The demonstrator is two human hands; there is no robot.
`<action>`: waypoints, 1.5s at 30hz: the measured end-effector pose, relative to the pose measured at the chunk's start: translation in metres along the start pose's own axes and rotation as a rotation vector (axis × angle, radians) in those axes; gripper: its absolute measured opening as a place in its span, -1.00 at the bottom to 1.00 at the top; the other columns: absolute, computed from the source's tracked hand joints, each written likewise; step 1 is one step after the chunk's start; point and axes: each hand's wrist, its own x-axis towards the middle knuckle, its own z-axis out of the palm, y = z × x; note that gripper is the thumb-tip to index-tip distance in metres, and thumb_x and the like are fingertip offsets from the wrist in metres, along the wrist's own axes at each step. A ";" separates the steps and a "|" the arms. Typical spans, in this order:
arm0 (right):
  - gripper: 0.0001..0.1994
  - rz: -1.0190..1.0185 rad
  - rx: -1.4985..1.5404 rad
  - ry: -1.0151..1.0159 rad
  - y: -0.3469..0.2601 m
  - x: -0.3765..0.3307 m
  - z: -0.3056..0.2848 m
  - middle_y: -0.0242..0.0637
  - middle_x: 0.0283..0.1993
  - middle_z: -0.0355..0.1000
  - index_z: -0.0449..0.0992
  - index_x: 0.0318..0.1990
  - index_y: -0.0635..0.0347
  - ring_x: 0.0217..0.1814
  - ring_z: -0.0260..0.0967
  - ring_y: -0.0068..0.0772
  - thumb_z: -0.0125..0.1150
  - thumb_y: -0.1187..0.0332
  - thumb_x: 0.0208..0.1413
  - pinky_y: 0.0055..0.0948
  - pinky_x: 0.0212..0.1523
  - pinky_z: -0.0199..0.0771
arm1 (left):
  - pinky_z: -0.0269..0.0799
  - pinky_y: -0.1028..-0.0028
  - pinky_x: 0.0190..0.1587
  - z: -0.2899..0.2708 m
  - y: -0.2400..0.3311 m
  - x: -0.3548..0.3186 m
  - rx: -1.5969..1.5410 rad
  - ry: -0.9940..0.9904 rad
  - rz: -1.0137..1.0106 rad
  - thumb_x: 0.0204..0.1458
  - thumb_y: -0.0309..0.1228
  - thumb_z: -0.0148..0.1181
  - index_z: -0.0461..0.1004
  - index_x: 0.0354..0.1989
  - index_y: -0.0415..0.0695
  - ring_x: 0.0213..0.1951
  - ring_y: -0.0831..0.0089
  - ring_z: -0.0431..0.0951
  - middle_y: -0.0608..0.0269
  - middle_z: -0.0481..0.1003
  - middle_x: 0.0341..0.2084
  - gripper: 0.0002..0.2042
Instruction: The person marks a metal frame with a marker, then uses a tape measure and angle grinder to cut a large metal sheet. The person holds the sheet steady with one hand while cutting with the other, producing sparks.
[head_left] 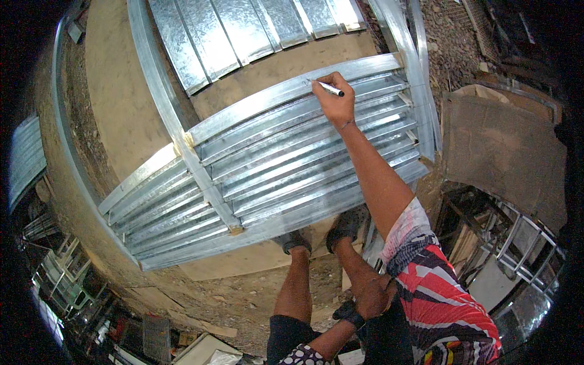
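This looks like a metalworking workshop with a rough floor: a slatted metal frame [274,159] lies spread out, ribbed sheet metal [228,36] just beyond it, stony ground [449,45] to its far right, metal ladder-like framing [528,246] to its near right, 1 corrugated sheet [27,159] left of it.

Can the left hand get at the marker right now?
Probably not without moving: the left hand is low by the legs, while the marker is farther out at the metal rail, held by the right hand.
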 end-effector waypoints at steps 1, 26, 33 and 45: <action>-0.84 0.005 0.009 0.000 0.000 0.000 0.000 -0.51 -0.40 0.46 0.50 -0.33 0.26 -0.31 0.31 -0.75 0.40 0.42 0.14 -0.62 -0.27 0.38 | 0.43 0.13 -0.30 -0.003 0.003 0.000 0.001 -0.019 0.000 0.27 -0.20 0.10 0.50 -0.14 -0.18 -0.41 0.00 0.59 -0.06 0.57 -0.45 -0.73; -0.87 -0.039 0.003 -0.067 0.002 0.003 -0.002 -0.48 -0.37 0.50 0.54 -0.31 0.25 -0.26 0.38 -0.71 0.40 0.43 0.14 -0.59 -0.23 0.41 | 0.44 0.13 -0.32 -0.043 0.049 0.007 -0.069 -0.124 -0.128 0.32 -0.12 0.04 0.53 -0.12 -0.15 -0.45 0.02 0.59 -0.09 0.56 -0.50 -0.67; -0.81 0.019 -0.041 -0.117 0.001 0.005 0.000 -0.24 -0.30 0.59 0.56 -0.24 0.22 -0.19 0.49 -0.52 0.40 0.34 0.06 -0.39 -0.13 0.48 | 0.43 0.12 -0.29 -0.034 0.045 0.009 -0.051 -0.006 -0.036 0.32 -0.14 0.05 0.52 -0.08 -0.13 -0.41 -0.01 0.59 -0.11 0.58 -0.44 -0.70; -0.87 -0.023 -0.006 -0.080 -0.003 0.001 -0.005 -0.44 -0.35 0.53 0.52 -0.30 0.24 -0.29 0.42 -0.69 0.39 0.46 0.10 -0.61 -0.25 0.43 | 0.44 0.11 -0.32 -0.035 0.057 0.011 -0.049 0.070 -0.057 0.27 -0.14 0.14 0.53 0.07 -0.02 -0.43 -0.01 0.58 -0.06 0.59 -0.41 -0.68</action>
